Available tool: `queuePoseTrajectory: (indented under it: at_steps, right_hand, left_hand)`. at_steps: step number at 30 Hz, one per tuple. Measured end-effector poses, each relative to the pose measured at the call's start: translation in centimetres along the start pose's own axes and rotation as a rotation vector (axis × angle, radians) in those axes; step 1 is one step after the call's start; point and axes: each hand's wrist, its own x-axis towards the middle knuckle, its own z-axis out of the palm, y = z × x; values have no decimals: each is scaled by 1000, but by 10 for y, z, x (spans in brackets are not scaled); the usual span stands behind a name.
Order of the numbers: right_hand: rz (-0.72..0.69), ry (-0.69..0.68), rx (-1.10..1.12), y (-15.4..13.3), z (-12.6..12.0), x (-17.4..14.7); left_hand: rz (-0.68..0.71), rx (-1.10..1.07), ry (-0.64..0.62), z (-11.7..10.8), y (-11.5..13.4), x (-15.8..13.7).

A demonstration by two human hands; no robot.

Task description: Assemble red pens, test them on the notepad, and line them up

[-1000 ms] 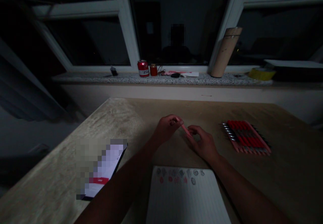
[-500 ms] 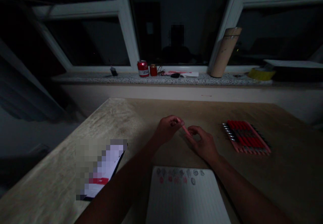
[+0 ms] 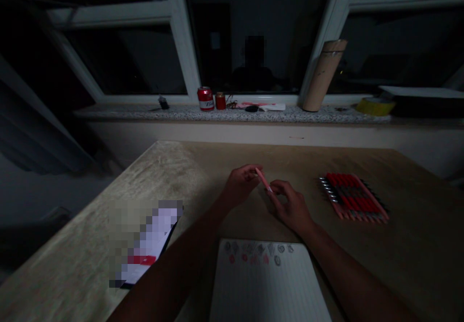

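A slim pink pen (image 3: 263, 179) slants between my two hands above the table. My left hand (image 3: 239, 185) is closed, with its fingertips pinching the pen's far upper part. At the pen's lower end, my right hand (image 3: 292, 207) has its thumb and fingertips closed about the tip, where a small pale spot shows. Just below my hands lies a lined notepad (image 3: 266, 288), with dark and red scribbles in two rows along its top. To the right, several red, pink and dark pens (image 3: 353, 197) lie side by side in a neat block.
A lit phone or tablet (image 3: 154, 244), partly blurred out, lies left of my left forearm. Along the granite windowsill (image 3: 181, 113) stand a red can (image 3: 205, 98), a small red jar (image 3: 220, 100), a tall tan cylinder (image 3: 324, 75) and a yellow tape roll (image 3: 375, 106).
The pen has shifted slightly up and left and shows more of its body. My left thumb has moved back from across it. My right hand has barely moved.
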Motion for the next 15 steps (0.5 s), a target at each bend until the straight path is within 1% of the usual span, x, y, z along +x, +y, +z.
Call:
queuePoseTrajectory:
  at_steps: [3,9,15]
  right_hand:
    - [-3,20,7,0,1,0]
    - [-3,14,23,0,1,0]
    - [14,-12,-2,0,0,-1]
  left_hand:
    - [6,-77,3,1,-3,1]
    - [-16,-40,69,7,1,-1]
    - [-39,-121,6,7,1,-1]
